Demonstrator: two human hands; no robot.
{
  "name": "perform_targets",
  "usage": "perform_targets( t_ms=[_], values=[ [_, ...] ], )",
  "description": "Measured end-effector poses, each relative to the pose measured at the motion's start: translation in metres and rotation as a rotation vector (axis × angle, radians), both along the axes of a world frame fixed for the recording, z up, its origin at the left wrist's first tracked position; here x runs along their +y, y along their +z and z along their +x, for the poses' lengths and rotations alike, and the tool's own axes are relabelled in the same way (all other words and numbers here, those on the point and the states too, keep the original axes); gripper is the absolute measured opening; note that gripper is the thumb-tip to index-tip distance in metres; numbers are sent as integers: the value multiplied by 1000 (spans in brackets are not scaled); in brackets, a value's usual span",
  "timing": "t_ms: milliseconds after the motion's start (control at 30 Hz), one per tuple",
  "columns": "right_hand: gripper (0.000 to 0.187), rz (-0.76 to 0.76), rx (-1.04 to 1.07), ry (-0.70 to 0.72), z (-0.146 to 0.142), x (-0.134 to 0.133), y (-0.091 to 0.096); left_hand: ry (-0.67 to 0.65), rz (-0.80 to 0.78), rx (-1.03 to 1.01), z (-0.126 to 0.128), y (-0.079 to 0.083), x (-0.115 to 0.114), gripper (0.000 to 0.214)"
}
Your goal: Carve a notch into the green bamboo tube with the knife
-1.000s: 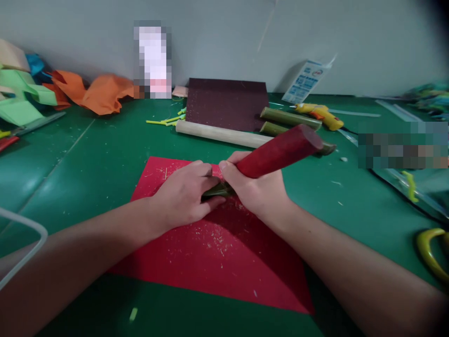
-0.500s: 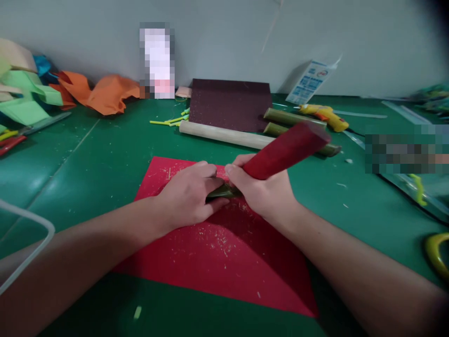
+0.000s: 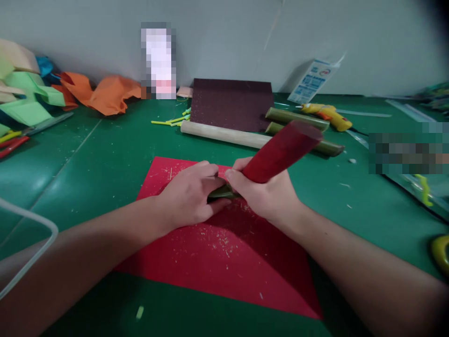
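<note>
My left hand (image 3: pixel 187 194) is closed around the near end of a green bamboo stick (image 3: pixel 221 192), only a short piece of which shows between my hands. My right hand (image 3: pixel 266 194) grips the same stick where a dark red rolled sheet (image 3: pixel 280 150) is wrapped around it; the roll sticks up and away to the right. Both hands rest over a red sheet (image 3: pixel 224 252) strewn with pale shavings, lying on the green table (image 3: pixel 105 150).
Behind the red sheet lie a pale wooden rod (image 3: pixel 224 134), two green bamboo pieces (image 3: pixel 298 119), a dark maroon sheet (image 3: pixel 231 104) and a yellow glue gun (image 3: pixel 326 114). Orange and green paper scraps (image 3: pixel 101 93) pile at the back left. A yellow handle (image 3: pixel 441 252) lies at the right edge.
The red roll has tilted slightly more upright in my right hand. Both hands stay closed on the stick in nearly the same place.
</note>
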State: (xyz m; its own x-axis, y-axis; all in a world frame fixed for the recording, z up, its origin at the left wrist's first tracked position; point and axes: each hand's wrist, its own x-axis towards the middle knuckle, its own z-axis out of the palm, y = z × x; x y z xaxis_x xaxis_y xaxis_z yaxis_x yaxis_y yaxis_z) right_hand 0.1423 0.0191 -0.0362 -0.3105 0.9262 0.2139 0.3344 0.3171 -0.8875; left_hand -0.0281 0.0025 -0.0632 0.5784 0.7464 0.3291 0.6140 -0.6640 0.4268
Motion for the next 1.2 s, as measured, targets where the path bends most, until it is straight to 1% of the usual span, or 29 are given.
perform_targets(
  t_ms=[133, 200, 433, 667, 967, 1200],
  values=[
    [27, 17, 50, -114, -2, -1, -1, 16, -10, 33, 0, 1, -1, 30],
    [26, 8, 39, -135, -3, -1, -1, 18, -25, 42, 0, 2, 0, 31],
    [27, 5, 16, -110, -4, 0, 0, 11, -30, 17, 1, 1, 0, 29],
    [24, 13, 53, -136, -5, -2, -3, -1, -10, 1, 1, 2, 2, 23],
    [24, -26, 70, -120, -4, -3, -2, 3, -9, -2, 2, 1, 2, 23],
    [21, -23, 77, -108, -5, -4, 0, -3, -7, -7, 1, 2, 2, 23]
  ],
)
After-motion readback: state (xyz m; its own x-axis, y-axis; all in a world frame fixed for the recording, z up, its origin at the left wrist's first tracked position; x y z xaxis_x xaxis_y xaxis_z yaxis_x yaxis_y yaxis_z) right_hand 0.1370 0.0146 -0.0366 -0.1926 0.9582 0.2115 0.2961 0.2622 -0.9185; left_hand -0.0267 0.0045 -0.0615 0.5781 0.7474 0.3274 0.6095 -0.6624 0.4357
